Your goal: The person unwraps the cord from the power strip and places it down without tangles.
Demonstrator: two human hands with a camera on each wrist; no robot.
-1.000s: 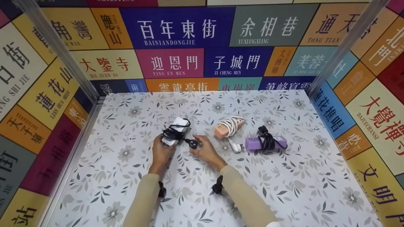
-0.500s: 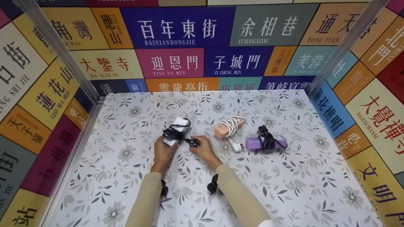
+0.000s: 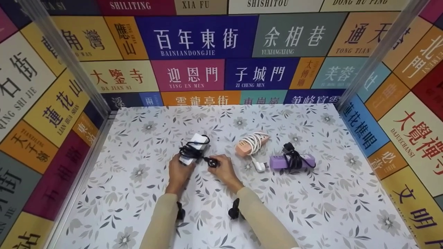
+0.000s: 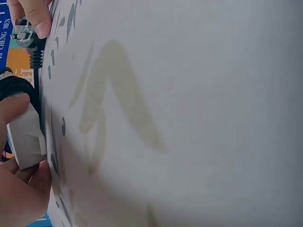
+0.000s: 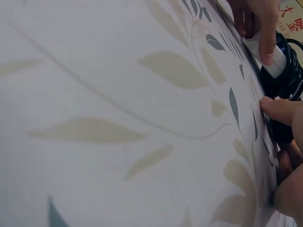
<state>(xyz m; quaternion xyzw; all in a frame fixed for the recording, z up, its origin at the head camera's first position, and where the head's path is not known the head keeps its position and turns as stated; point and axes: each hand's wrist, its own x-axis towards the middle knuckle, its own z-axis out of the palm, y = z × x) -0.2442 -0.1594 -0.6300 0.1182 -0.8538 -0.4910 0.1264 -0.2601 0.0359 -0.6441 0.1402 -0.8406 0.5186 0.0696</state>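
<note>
A white power strip (image 3: pixel 199 139) lies on the table with its black cord (image 3: pixel 191 151) wound around its middle. My left hand (image 3: pixel 180 175) grips its near end; in the left wrist view the thumb lies on top of the white casing (image 4: pixel 26 137) and fingers curl at its side. The cord's black plug (image 3: pixel 212 162) sticks out to the right, and my right hand (image 3: pixel 225 173) pinches it between thumb and fingers. In the left wrist view the plug's metal prongs show beside the right fingertips. The right wrist view shows the right thumb close over the tabletop.
To the right lies an orange power strip (image 3: pixel 244 148) wrapped in white cord, its white plug (image 3: pixel 259 166) in front. Farther right is a purple power strip (image 3: pixel 277 162) with black cord. Sign-printed panels wall the flower-patterned table (image 3: pixel 328 207) at back and sides.
My right hand, loosely around the plug a second ago, has closed its thumb and fingers on it. The head view has tilted up slightly. The power strips stay where they were.
</note>
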